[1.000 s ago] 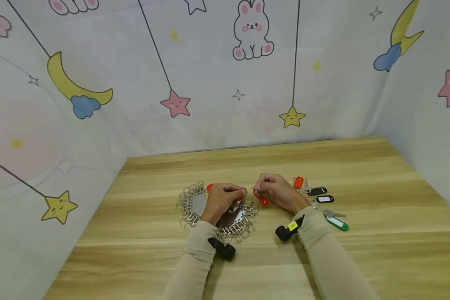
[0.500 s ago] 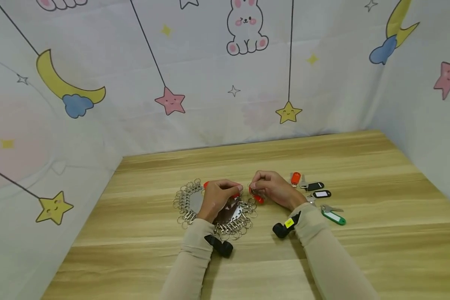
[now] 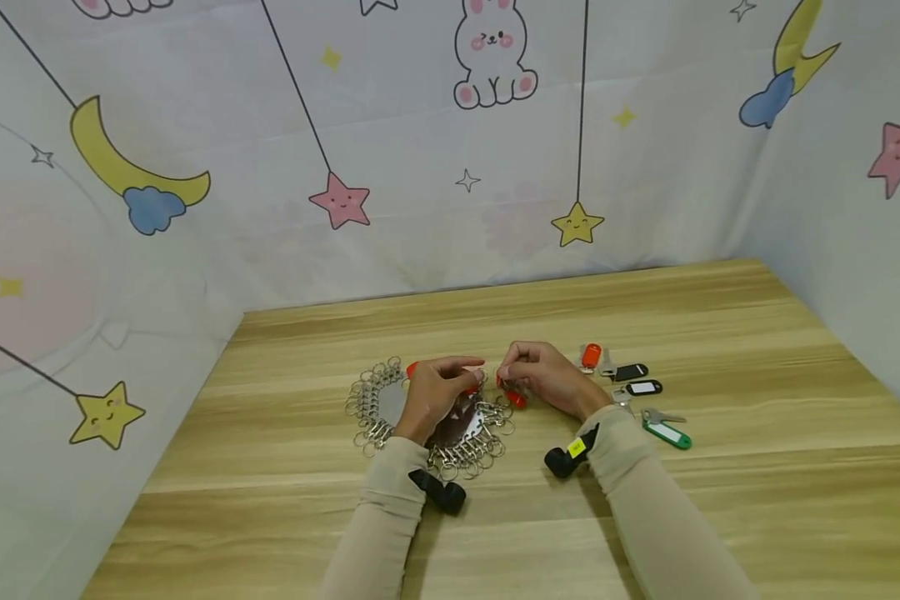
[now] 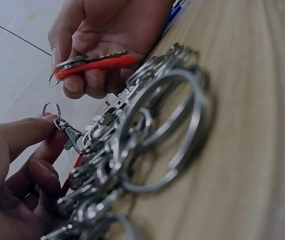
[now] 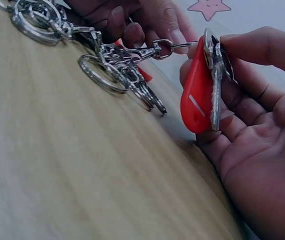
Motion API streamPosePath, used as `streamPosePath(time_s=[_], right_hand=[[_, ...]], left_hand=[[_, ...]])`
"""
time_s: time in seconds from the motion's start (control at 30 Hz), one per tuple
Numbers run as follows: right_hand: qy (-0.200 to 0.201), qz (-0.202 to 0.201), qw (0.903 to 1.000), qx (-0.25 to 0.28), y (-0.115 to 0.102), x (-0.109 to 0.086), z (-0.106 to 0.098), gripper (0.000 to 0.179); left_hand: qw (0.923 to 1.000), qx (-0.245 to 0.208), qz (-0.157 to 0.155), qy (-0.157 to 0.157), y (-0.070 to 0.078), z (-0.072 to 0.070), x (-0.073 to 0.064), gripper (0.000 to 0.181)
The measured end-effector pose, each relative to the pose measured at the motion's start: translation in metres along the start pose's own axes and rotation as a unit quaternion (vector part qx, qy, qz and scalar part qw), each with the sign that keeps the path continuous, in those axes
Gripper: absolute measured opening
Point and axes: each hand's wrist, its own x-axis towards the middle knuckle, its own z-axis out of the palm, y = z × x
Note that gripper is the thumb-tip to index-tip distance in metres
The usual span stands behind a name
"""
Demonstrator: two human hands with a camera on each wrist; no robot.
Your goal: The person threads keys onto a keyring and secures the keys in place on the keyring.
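My left hand (image 3: 437, 396) pinches a split ring between thumb and forefinger. In the left wrist view this ring hangs on a small swivel clasp (image 4: 73, 137). The clasp joins a shiny round plate (image 3: 392, 403), edged with several clasps and rings (image 3: 465, 458); the left hand covers part of it. Opposite, my right hand (image 3: 547, 379) pinches a silver key (image 5: 216, 97) together with a red key tag (image 5: 195, 102). The tag's own thin ring shows at the fingertips. In the right wrist view the split ring's end is close to the red tag; contact cannot be told.
Right of the right hand lie another red key tag (image 3: 591, 356), a black tag (image 3: 631, 372), a white-labelled black tag (image 3: 643, 387) and a green tag (image 3: 667, 433), with keys. More red (image 3: 412, 368) peeks out behind the left hand. A printed cloth (image 3: 420, 258) borders the wooden table (image 3: 285, 517).
The view has shifted slightly, so everything sits a little further left and higher. Both hands keep their pinches, and the red tag has turned slightly at the right fingertips.
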Motion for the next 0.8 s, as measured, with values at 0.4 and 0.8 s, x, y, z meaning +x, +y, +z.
streamPosePath(time_s=[0.4,0.8], right_hand=[[0.023,-0.018,0.9983,-0.050,0.0027,0.0041,0.0040,0.013],[0.034,-0.015,0.9950,-0.093,-0.0014,0.0043,0.0083,0.014]], left_hand=[[0.9993,-0.025,0.009,-0.027,-0.0006,0.0021,0.0001,0.013],[0.9994,-0.021,0.018,-0.020,-0.0027,0.0015,0.0021,0.015]])
